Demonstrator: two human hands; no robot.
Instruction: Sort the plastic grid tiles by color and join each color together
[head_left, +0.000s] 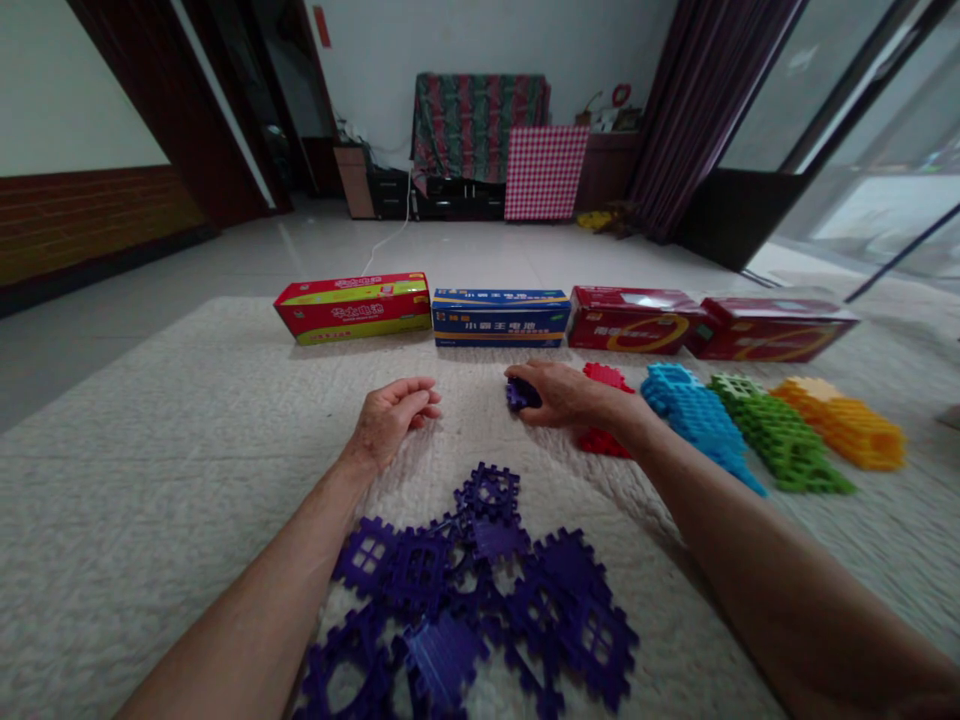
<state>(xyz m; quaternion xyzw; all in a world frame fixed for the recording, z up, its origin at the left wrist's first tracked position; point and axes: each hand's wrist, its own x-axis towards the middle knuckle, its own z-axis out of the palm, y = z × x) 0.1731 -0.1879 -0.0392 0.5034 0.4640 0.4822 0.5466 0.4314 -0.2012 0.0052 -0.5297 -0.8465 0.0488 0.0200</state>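
Observation:
My right hand (559, 393) is closed around a purple interlocking plastic tile (519, 394), held low over the mat just left of the red pile. Part of that tile is hidden by the fingers. My left hand (394, 415) hovers over the mat to the left, fingers loosely curled together with nothing visible in them. Nearer to me lies a loose heap of purple tiles (446, 655) with notched edges, some with window or round cutouts. Red tiles (607, 443) are stacked partly behind my right wrist. Blue tiles (694, 425) lie in a leaning row beside my right forearm.
Green tiles (787, 440) and orange tiles (847, 425) lie in rows at the right. Across the mat's far side stand a red-yellow box (356, 308), a blue box (500, 320) and two dark red boxes (634, 322). Beyond is a cloth-covered cabinet (480, 125).

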